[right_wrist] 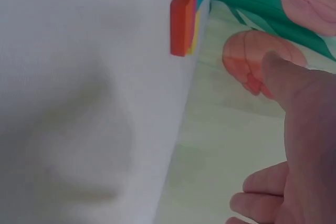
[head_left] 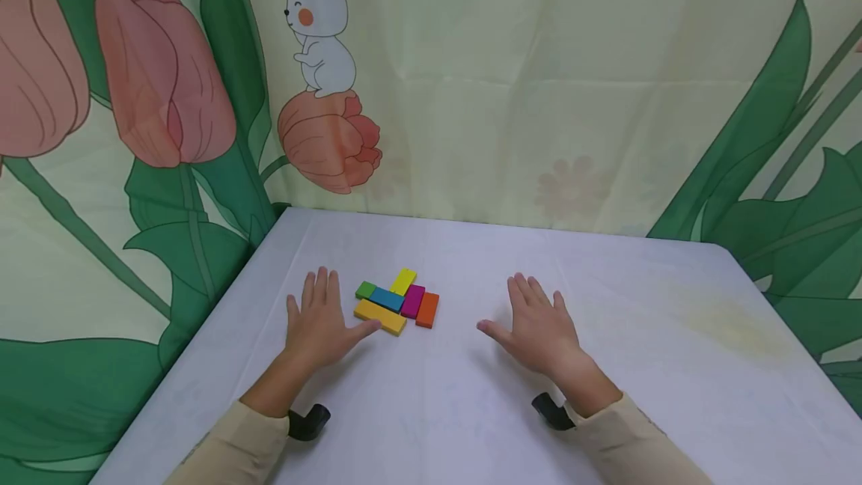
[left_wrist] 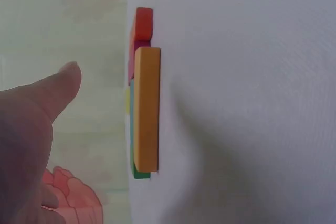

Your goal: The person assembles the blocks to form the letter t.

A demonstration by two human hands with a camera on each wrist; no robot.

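Note:
Several coloured blocks lie in a tight group on the white table: an amber one (head_left: 380, 316) in front, a blue one (head_left: 387, 299), a small green one (head_left: 366, 290), a yellow one (head_left: 404, 281), a magenta one (head_left: 413, 302) and an orange one (head_left: 427, 310). My left hand (head_left: 318, 328) hovers left of the group, fingers straight, thumb reaching toward the amber block. In the left wrist view that block (left_wrist: 147, 108) stands apart from the thumb. My right hand (head_left: 539, 328) is held over the table to the right, fingers extended, nearest the orange block (right_wrist: 181, 24). Both hands hold nothing.
A white cloth covers the table (head_left: 444, 425). Behind it hangs a curtain (head_left: 471, 96) printed with tulips and a rabbit. A black wrist device (head_left: 310, 422) sits under the left sleeve, another (head_left: 554, 412) under the right.

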